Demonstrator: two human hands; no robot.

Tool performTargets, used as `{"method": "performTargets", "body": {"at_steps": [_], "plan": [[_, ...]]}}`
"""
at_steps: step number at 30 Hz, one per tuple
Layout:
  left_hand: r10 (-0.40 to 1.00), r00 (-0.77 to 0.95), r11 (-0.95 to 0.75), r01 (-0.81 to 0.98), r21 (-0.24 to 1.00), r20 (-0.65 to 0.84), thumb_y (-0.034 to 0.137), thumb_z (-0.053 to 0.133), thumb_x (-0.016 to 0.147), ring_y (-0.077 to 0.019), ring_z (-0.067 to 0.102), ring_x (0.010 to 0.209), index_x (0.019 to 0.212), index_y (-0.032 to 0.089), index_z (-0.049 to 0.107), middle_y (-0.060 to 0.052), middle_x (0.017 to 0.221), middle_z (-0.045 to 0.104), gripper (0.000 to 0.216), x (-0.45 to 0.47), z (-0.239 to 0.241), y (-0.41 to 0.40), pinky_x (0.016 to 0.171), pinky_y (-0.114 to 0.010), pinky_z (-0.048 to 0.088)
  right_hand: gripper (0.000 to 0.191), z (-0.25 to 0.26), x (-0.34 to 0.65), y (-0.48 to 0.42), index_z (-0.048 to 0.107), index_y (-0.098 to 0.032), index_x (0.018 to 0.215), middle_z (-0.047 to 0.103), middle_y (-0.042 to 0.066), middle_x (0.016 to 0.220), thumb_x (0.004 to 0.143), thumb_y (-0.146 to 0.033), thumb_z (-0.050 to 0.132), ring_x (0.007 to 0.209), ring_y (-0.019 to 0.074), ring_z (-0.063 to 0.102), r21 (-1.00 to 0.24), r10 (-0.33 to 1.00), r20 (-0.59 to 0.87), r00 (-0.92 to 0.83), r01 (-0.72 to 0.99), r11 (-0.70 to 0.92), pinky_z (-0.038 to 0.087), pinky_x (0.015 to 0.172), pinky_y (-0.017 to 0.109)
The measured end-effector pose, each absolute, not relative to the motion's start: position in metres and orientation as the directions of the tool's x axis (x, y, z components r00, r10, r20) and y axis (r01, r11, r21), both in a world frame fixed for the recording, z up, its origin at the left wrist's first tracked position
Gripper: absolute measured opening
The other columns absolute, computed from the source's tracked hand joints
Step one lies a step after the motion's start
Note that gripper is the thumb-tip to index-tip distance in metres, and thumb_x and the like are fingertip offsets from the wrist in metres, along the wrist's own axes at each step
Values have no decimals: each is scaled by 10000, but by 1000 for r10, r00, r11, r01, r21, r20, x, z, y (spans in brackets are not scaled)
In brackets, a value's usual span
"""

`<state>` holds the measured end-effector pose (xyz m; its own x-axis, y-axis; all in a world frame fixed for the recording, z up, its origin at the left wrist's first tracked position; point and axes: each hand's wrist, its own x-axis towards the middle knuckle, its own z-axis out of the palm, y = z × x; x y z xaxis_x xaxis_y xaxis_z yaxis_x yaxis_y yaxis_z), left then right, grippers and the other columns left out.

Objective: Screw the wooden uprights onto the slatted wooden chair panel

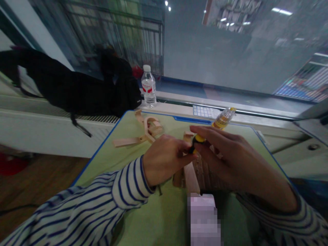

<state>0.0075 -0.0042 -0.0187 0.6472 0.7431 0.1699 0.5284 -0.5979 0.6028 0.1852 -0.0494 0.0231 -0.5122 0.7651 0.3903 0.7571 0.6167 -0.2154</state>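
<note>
While gripping a black-and-yellow tool [199, 138] with both hands, leaning in low over the middle of a pale green table [110, 160] with a blue rim. Main relation to log: tool placed between the hands, just right of the left fingertips and left of the right palm, long axis apparently slanting from near left to far right. Black end at the left hand [166, 159]; nearer to that end than the right hand [228, 153]. On the left: thumb and fingertips drawn together, seemingly pinched on the black end. On the right: fingers clamped over and under the yellow part. Beyond those fingers, toward far right: a clear piece [222, 118] with yellow on it, probably part of the same tool; join hidden, so cannot confirm.

Below the hands: a wooden strip [192, 181], running near to far. Just right of it: a brown ridged block [207, 176], partly covered by the right hand. Contact between tool and strip: cannot tell. At far left on the table: a wooden frame [146, 130] with arms sticking out, apart from both hands. At the near edge: a pale pixelated object [203, 218], unreadable. Past the table: a water bottle [148, 90], with a black bag [84, 90] to its left.
</note>
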Motion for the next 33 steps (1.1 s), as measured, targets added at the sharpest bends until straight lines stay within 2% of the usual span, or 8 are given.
{"method": "performTargets", "body": {"at_steps": [4,11,21,25,29,33], "plan": [[731,664,-598,513,616,156,372,530,877,-140,627,671,789,185,716,-16,720,702,278,6,-18,-3,652,-240,421,302,24,184,-50,573,-162,1206,658,89,1185,939,-213,441,1003,182,650,-250,750,390,-534,723,644,525,846,318],[697,706,-605,485,632,125,309,549,866,-147,643,703,867,204,725,-11,755,710,205,4,-16,1,692,-245,452,299,22,182,-51,584,-158,1188,672,95,1155,949,-253,429,939,199,674,-183,752,399,-525,758,626,546,812,343],[637,762,-619,413,669,119,299,518,881,-128,628,671,861,185,715,1,728,697,228,1,-13,3,666,-222,444,277,23,180,-53,593,-162,1141,680,93,1120,950,-288,438,943,219,674,-129,767,393,-507,795,592,533,831,365],[692,710,-617,487,618,132,318,532,868,-144,626,675,840,183,715,-13,718,696,229,5,-15,-1,654,-240,437,279,22,180,-51,596,-159,1125,685,85,1103,952,-302,430,926,219,679,-127,766,392,-509,795,593,537,820,364],[773,603,-604,608,515,194,438,568,838,-187,639,718,782,191,717,-33,736,704,294,9,-18,-6,648,-277,422,289,21,179,-49,599,-158,1120,689,76,1091,955,-313,419,904,215,684,-142,770,402,-495,797,587,542,801,357],[787,584,-593,627,506,198,443,566,842,-173,631,673,755,203,717,-17,699,697,297,10,-19,-7,613,-268,397,306,21,181,-49,568,-166,1184,677,64,1127,951,-306,428,918,198,676,-178,776,394,-492,788,589,536,796,330]]}}
